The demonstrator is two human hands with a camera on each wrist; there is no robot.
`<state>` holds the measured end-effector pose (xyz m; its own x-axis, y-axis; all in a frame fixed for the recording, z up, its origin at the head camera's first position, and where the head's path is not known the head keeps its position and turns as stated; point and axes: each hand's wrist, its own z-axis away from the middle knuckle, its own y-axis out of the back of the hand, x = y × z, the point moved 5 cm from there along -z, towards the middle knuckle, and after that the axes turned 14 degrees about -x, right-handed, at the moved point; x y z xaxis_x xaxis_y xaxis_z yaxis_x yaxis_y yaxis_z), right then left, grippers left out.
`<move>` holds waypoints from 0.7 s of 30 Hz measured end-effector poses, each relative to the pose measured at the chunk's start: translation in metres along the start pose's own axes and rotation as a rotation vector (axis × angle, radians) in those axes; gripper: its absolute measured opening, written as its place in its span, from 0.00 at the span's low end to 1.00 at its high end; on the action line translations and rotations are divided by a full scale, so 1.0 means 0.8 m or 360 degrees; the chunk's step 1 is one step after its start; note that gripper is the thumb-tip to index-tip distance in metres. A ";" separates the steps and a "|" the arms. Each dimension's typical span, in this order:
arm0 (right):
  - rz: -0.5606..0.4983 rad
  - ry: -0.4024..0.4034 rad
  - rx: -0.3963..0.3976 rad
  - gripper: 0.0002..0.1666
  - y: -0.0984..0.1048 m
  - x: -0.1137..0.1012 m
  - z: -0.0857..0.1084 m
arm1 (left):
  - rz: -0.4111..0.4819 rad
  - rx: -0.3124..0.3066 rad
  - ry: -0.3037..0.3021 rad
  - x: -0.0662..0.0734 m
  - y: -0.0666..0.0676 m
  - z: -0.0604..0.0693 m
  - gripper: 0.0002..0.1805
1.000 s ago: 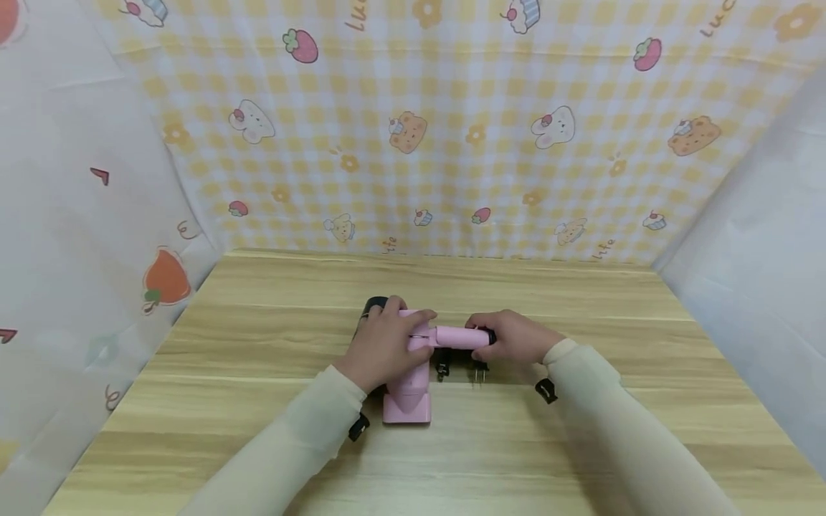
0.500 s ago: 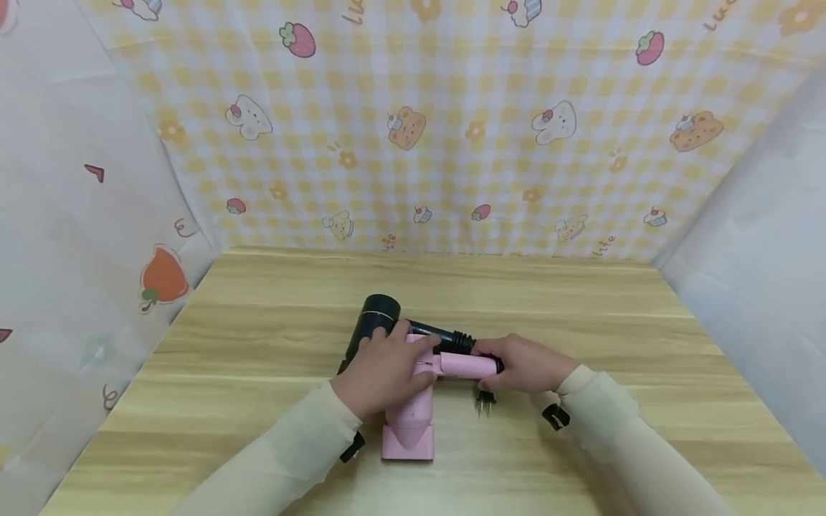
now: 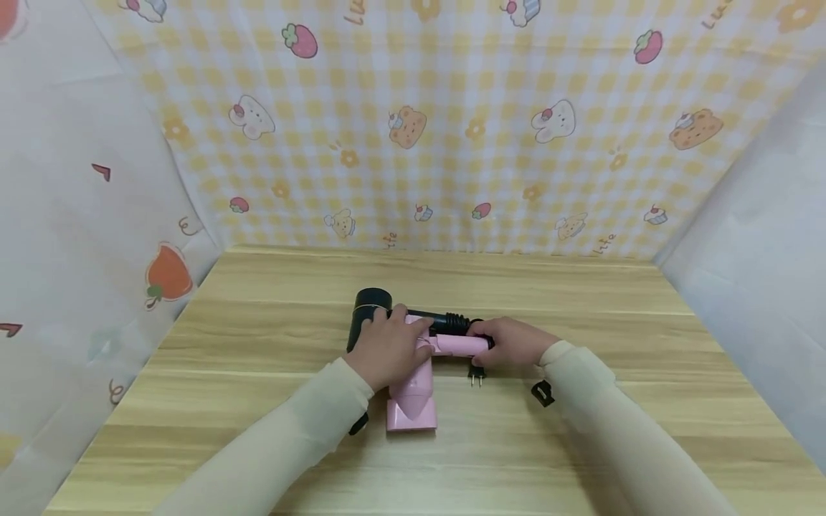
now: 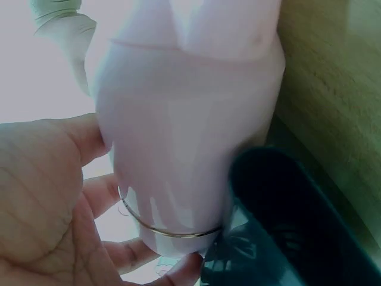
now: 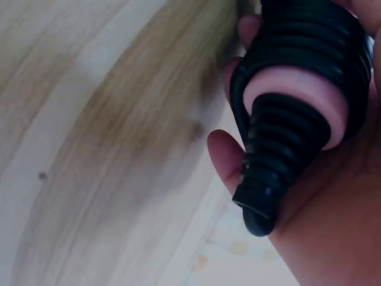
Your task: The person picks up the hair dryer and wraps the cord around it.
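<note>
A pink hair dryer [image 3: 413, 383] lies across my hands, its flat nozzle toward me and its handle [image 3: 463, 345] pointing right. My left hand [image 3: 387, 347] grips its barrel from above; the left wrist view shows fingers round the pink barrel [image 4: 172, 131]. At the handle's end my right hand [image 3: 516, 342] holds the dryer, with a black cord [image 5: 309, 53] wound round that end. Just behind is a black hair dryer [image 3: 371, 308], its ribbed handle end [image 3: 458, 322] also toward the right. A two-pin plug [image 3: 476, 374] hangs below the pink handle; which dryer it belongs to I cannot tell.
The wooden table [image 3: 581, 301] reaches to a yellow checked cloth backdrop [image 3: 477, 172]. White cloth walls [image 3: 84, 236] flank it left and right. Black wrist-strap pieces [image 3: 543, 393] show beneath the sleeves.
The pink hair dryer came toward me in both hands, then shifted slightly back. The black hair dryer's handle, hidden a second ago, now shows behind it.
</note>
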<state>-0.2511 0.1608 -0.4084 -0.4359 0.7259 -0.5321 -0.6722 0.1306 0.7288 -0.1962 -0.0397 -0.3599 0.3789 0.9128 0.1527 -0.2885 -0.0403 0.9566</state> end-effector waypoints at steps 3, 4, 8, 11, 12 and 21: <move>-0.0020 -0.0038 0.0015 0.12 0.002 0.001 -0.004 | 0.0014 0.0009 0.0022 -0.004 0.001 -0.004 0.28; -0.0021 -0.0046 0.0031 0.12 0.003 0.001 -0.004 | 0.0015 0.0004 0.0029 -0.005 0.001 -0.006 0.28; -0.0004 -0.0039 0.0111 0.15 0.008 0.001 -0.002 | -0.0007 -0.0058 0.0047 -0.010 0.000 -0.013 0.29; 0.0031 -0.0023 0.0167 0.19 0.012 0.001 0.005 | -0.0027 -0.0108 0.0036 -0.013 -0.001 -0.018 0.30; 0.0044 -0.0015 0.0188 0.21 0.014 0.001 0.008 | -0.0028 -0.0116 0.0026 -0.015 -0.001 -0.019 0.30; -0.0088 -0.0113 0.0532 0.30 0.026 0.011 0.079 | 0.0347 0.0091 -0.0147 -0.042 0.012 0.015 0.33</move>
